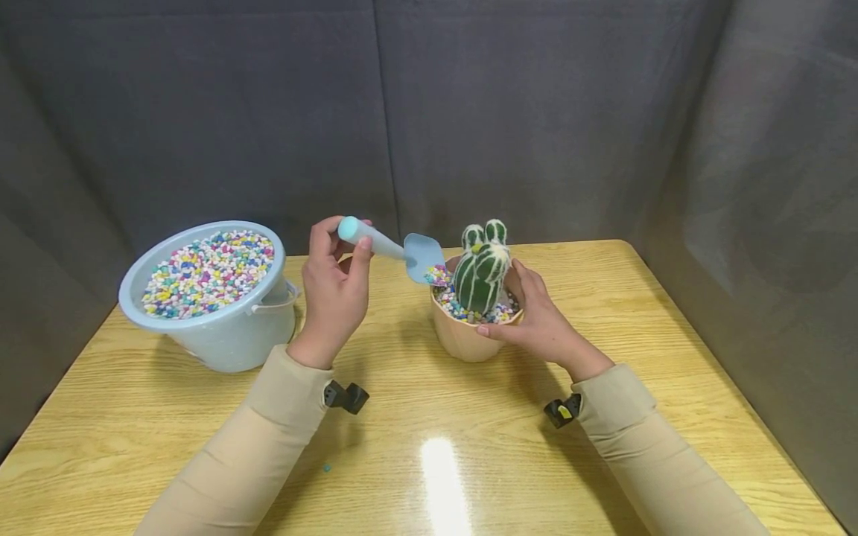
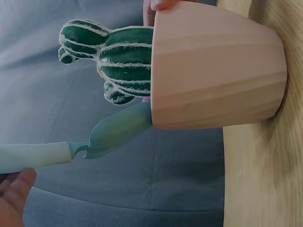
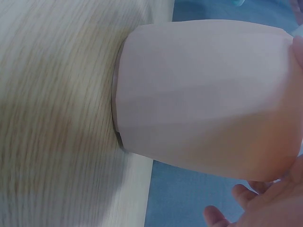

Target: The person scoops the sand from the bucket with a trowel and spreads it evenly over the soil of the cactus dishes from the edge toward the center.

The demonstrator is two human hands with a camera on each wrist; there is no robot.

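Observation:
My left hand [image 1: 337,289] pinches the pale handle of a light blue toy trowel [image 1: 423,257]. The trowel slants down to the right, its blade tip at the rim of a peach flower pot [image 1: 462,339], with colourful pebbles [image 1: 439,275] at that tip. A green cactus [image 1: 480,277] with white fuzzy ridges stands upright in the pot among more small pebbles. From the right, my right hand [image 1: 546,325] holds the pot near its rim, thumb at the front and fingers around the far side. In the right wrist view, several fingertips [image 3: 244,194] show beside the pot wall.
On the left of the wooden table [image 1: 402,432] stands a light blue bucket [image 1: 234,339] filled with multicoloured pebbles. One stray teal pebble [image 1: 326,468] lies near the front. Grey curtains [image 1: 536,112] enclose the table at the back and sides.

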